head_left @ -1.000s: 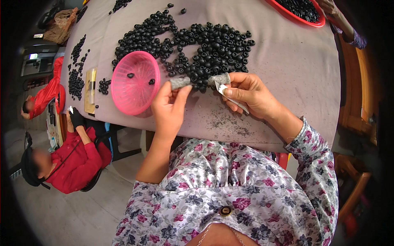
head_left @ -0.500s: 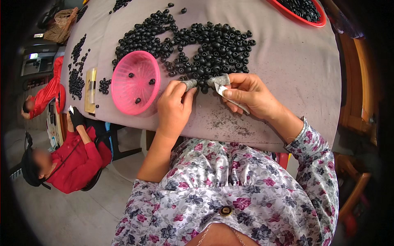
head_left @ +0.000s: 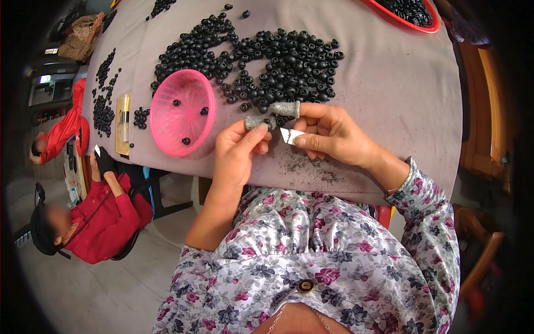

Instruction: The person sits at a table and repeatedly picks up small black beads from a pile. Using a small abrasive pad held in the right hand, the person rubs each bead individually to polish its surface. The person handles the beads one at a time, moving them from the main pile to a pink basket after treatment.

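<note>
Near the table's front edge, my left hand (head_left: 236, 147) pinches a small round black part (head_left: 271, 123) between the thumb and a forefinger covered by a grey finger cot (head_left: 257, 122). My right hand (head_left: 338, 139) is closed on a white, pointed flat piece (head_left: 290, 136) that looks like a wrapped blade, its tip close to the left fingertips. Another grey finger cot (head_left: 286, 109) covers the right forefinger, which reaches out over the black part. Just beyond both hands spreads a large pile of black round parts with holes (head_left: 300, 64).
A pink plastic basket (head_left: 158, 125) holding 3 black parts stands left of my hands. Beyond it lie a yellowish clear box (head_left: 123, 125) and smaller clusters. Far right is a red basin (head_left: 428, 25) of black pieces. Dark crumbs dot the cloth (head_left: 314, 170). A co-worker in red (head_left: 105, 228) sits at left.
My left hand has drawn back from the pile's edge with a black part in its fingers. The white piece has turned, its tip now toward the left hand.
</note>
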Tool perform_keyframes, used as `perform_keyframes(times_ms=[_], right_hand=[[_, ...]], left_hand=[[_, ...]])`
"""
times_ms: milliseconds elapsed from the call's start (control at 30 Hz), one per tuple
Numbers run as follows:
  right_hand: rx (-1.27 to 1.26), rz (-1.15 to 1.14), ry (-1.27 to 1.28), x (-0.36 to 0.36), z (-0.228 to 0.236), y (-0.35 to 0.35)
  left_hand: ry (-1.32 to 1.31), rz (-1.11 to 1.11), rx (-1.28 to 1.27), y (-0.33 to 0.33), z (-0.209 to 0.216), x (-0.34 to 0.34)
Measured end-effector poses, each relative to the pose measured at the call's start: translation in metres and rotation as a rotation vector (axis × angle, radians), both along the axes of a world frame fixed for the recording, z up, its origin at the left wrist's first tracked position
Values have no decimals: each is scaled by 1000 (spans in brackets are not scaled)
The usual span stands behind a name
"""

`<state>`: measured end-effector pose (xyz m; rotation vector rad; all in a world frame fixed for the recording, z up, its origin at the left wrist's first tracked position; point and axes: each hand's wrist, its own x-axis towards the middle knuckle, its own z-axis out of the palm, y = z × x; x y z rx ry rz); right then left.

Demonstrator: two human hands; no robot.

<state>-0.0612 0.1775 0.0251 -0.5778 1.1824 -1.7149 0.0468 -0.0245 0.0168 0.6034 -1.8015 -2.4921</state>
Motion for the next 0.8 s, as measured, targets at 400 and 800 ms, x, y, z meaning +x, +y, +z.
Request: perform_keyframes(times_ms=[400, 800], right_hand=[[2, 44, 81, 3, -2, 1], [-17, 35, -36, -1, -4, 2]], left_hand=[[-144, -83, 624, 12, 0, 0], [-138, -117, 798, 11, -5, 3]])
